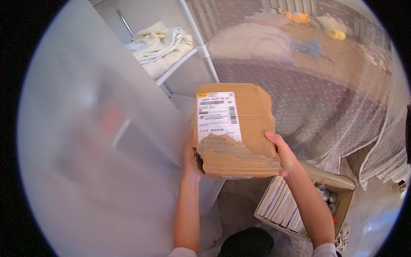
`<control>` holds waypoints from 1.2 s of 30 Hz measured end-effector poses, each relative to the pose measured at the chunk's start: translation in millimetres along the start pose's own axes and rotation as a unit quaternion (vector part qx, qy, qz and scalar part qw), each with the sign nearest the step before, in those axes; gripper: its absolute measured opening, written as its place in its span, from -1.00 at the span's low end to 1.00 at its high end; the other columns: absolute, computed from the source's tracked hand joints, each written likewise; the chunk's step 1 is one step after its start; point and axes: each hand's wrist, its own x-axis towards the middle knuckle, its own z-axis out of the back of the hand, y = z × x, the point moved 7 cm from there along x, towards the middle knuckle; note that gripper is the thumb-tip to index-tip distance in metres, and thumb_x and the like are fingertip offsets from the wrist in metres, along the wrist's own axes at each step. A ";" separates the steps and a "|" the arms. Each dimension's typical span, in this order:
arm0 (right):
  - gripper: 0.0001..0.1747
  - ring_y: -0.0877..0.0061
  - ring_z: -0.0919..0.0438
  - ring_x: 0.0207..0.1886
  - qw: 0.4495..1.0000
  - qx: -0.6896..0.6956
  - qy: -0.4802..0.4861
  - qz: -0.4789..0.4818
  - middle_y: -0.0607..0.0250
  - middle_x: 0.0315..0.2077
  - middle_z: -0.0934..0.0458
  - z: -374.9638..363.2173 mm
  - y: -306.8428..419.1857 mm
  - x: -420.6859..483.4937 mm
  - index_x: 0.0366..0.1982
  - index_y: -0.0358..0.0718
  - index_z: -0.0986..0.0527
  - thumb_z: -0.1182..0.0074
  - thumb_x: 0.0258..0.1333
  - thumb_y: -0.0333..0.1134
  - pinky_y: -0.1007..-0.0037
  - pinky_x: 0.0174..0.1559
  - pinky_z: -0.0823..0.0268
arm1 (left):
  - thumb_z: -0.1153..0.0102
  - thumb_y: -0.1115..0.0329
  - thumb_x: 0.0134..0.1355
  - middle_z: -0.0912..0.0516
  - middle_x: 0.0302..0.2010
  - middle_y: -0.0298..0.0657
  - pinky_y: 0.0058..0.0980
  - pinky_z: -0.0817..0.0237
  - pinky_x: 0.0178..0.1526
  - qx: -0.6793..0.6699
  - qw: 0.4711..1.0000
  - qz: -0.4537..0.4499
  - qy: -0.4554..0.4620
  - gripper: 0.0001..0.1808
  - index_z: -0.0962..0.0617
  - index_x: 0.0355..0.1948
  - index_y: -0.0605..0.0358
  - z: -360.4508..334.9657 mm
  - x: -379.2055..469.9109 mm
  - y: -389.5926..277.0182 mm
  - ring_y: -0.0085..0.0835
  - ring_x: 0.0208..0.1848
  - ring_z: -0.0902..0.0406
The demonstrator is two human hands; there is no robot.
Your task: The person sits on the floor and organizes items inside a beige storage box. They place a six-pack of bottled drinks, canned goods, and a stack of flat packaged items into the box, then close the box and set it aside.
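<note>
A worn brown cardboard box [253, 112] is held up in front of me between both hands. On its upper face sits a white shipping label [218, 119] with print and barcodes. The flap [237, 160] nearest me has a ragged, torn edge that overlaps the label's lower end. My left hand [190, 157] grips the left side, its fingers mostly hidden by the box. On the right side, my right hand [284, 154] holds on with the thumb over the top face. A dark gap shows at the lower left corner; the contents cannot be seen.
A pale, shiny panel [80, 144] fills the left. Behind it, a white rack [179, 66] bears folded cloths [160, 45]. White netting [321, 86] hangs before a bed with a pillow [250, 41] and soft toys [297, 17]. An open carton [348, 199] on the floor holds several books [282, 205] and cans.
</note>
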 end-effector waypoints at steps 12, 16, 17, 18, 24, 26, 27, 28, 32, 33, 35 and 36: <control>-0.29 0.43 -0.48 -0.13 0.988 -0.049 0.135 -0.056 0.14 -0.13 -0.47 -111.9 22.3 130.5 -0.02 -0.28 -0.33 -0.04 -0.09 0.12 0.36 -0.08 -0.33 | 0.23 -0.01 0.25 -0.34 0.08 -0.26 -0.42 -0.10 0.12 -0.087 0.976 -0.161 -0.122 -0.48 -0.27 0.13 0.09 21.9 -8.8 -89.7 -0.41 0.14 -0.26; -0.32 0.43 -0.53 -0.23 0.980 -0.134 0.143 -0.038 0.16 -0.19 -0.52 -139.3 37.2 179.9 -0.09 -0.27 -0.40 -0.04 -0.10 0.14 0.37 -0.20 -0.41 | 0.21 -0.09 0.21 -0.31 0.10 -0.18 -0.34 -0.02 0.17 -0.046 0.962 -0.209 -0.168 -0.40 -0.24 0.14 0.08 26.6 7.4 -97.7 -0.36 0.18 -0.20; -0.34 0.43 -0.54 -0.25 0.979 -0.109 0.168 -0.030 0.15 -0.21 -0.52 -150.1 38.9 194.4 -0.10 -0.27 -0.41 -0.03 -0.09 0.13 0.37 -0.23 -0.43 | 0.22 -0.08 0.21 -0.29 0.12 -0.17 -0.34 0.00 0.19 -0.032 0.962 -0.217 -0.161 -0.40 -0.23 0.14 0.09 30.4 12.4 -99.1 -0.36 0.20 -0.18; -0.35 0.43 -0.55 -0.28 0.978 -0.084 0.187 -0.024 0.14 -0.22 -0.53 -160.1 38.5 204.5 -0.12 -0.27 -0.42 -0.03 -0.08 0.13 0.37 -0.26 -0.45 | 0.22 -0.07 0.21 -0.27 0.13 -0.17 -0.34 0.03 0.20 -0.019 0.963 -0.219 -0.154 -0.41 -0.23 0.14 0.11 35.3 16.9 -96.6 -0.35 0.21 -0.16; -0.43 0.39 -0.58 -0.43 0.972 -0.136 0.186 -0.053 0.12 -0.32 -0.57 -173.4 27.1 257.0 -0.15 -0.30 -0.44 -0.02 -0.03 0.05 0.34 -0.31 -0.49 | 0.09 0.09 0.18 -0.28 0.13 -0.14 -0.32 0.05 0.22 0.092 0.962 -0.243 -0.086 -0.44 -0.23 0.11 0.23 59.3 31.6 -101.4 -0.28 0.19 -0.18; -0.42 0.39 -0.58 -0.44 0.970 -0.159 0.180 -0.045 0.13 -0.32 -0.57 -168.7 12.5 257.2 -0.13 -0.30 -0.43 -0.03 -0.04 0.05 0.35 -0.32 -0.50 | -0.16 0.35 0.05 -0.37 0.05 -0.08 -0.34 -0.06 0.17 0.176 0.966 -0.154 -0.107 -0.43 -0.27 0.06 0.31 44.4 24.0 -97.7 -0.26 0.10 -0.30; -0.41 0.40 -0.58 -0.45 0.973 -0.145 0.175 -0.045 0.14 -0.32 -0.57 -168.5 10.0 261.3 -0.12 -0.30 -0.42 -0.04 -0.05 0.05 0.36 -0.35 -0.49 | -0.19 0.39 0.01 -0.38 0.03 -0.07 -0.36 -0.10 0.14 0.213 0.950 -0.173 -0.146 -0.42 -0.27 0.05 0.32 44.0 27.0 -101.6 -0.26 0.08 -0.32; -0.40 0.40 -0.57 -0.46 0.976 -0.131 0.170 -0.045 0.15 -0.32 -0.56 -167.2 7.9 266.9 -0.11 -0.30 -0.41 -0.05 -0.06 0.04 0.37 -0.38 -0.49 | -0.22 0.44 -0.03 -0.40 0.02 -0.06 -0.37 -0.13 0.12 0.249 0.931 -0.193 -0.185 -0.40 -0.28 0.05 0.33 43.8 29.4 -105.7 -0.27 0.05 -0.35; -0.58 0.46 -0.45 -0.24 0.985 -0.165 0.023 0.050 0.23 -0.30 -0.50 -107.9 41.5 314.6 -0.23 -0.23 -0.45 0.06 0.04 -0.03 0.37 -0.16 -0.30 | -0.31 0.47 -0.11 -0.42 -0.02 -0.02 -0.40 -0.23 0.04 0.277 0.879 -0.296 -0.250 -0.37 -0.32 -0.01 0.42 18.5 37.8 -105.4 -0.27 -0.02 -0.41; -0.67 0.51 -0.47 -0.24 0.984 -0.165 0.048 0.045 0.26 -0.30 -0.51 -101.7 42.9 315.9 -0.27 -0.20 -0.46 0.10 0.08 -0.11 0.47 -0.17 -0.34 | -0.31 0.48 -0.11 -0.42 -0.01 -0.01 -0.40 -0.24 0.04 0.282 0.866 -0.313 -0.269 -0.38 -0.32 -0.02 0.44 12.3 36.0 -106.9 -0.28 -0.02 -0.41; -0.64 0.53 -0.43 -0.23 0.954 -0.295 -0.029 0.040 0.28 -0.28 -0.50 -107.5 41.0 285.3 -0.23 -0.20 -0.46 0.09 0.07 -0.08 0.50 -0.17 -0.29 | -0.32 0.47 -0.12 -0.41 -0.01 0.05 -0.38 -0.25 0.03 0.279 0.849 -0.343 -0.288 -0.35 -0.30 -0.02 0.49 24.2 37.4 -115.4 -0.25 -0.03 -0.41; -0.62 0.54 -0.42 -0.23 0.930 -0.359 -0.069 0.041 0.29 -0.27 -0.49 -107.3 43.0 264.5 -0.22 -0.20 -0.46 0.08 0.07 -0.06 0.52 -0.16 -0.26 | -0.32 0.48 -0.12 -0.41 -0.01 0.07 -0.37 -0.25 0.03 0.294 0.832 -0.361 -0.302 -0.35 -0.30 -0.01 0.49 26.5 36.0 -122.0 -0.24 -0.03 -0.41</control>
